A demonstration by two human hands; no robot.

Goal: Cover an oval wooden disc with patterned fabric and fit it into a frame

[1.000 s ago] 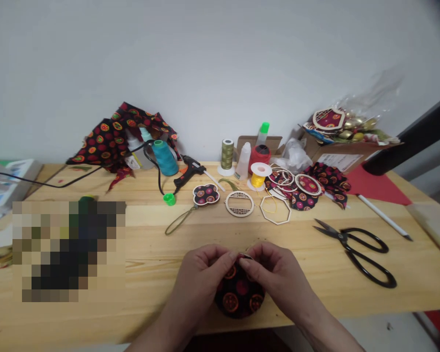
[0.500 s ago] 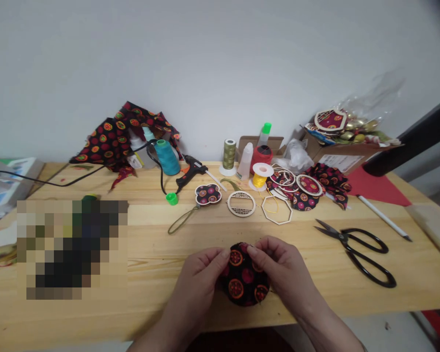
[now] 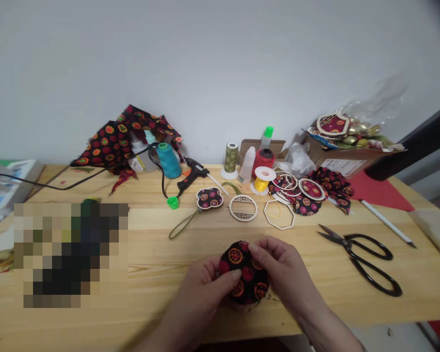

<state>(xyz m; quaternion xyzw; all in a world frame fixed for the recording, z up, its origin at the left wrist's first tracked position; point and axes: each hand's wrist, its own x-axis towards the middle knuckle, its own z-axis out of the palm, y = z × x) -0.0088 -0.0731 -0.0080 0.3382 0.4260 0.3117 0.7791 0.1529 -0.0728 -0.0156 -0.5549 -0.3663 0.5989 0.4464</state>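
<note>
A round piece covered in black fabric with red and orange circles (image 3: 245, 269) rests low over the wooden table (image 3: 150, 244), near its front edge. My left hand (image 3: 207, 286) grips its left side, thumb laid across the fabric. At its right edge my right hand (image 3: 280, 271) pinches the fabric with fingers curled. Both hands are closed on the piece.
Black scissors (image 3: 363, 254) lie to the right. Behind the hands are a round wooden frame (image 3: 244, 208), an octagonal frame (image 3: 278, 214), a fabric-covered clover piece (image 3: 209, 198), a glue gun (image 3: 192, 173), thread spools (image 3: 231, 157), bottles, a pen (image 3: 386, 222), loose fabric (image 3: 113, 139) and a cardboard box (image 3: 348, 156).
The fabric piece has been turned so its patterned face shows more fully. My left thumb has slid down onto its face; my right hand stays at the right edge. The view shifted slightly.
</note>
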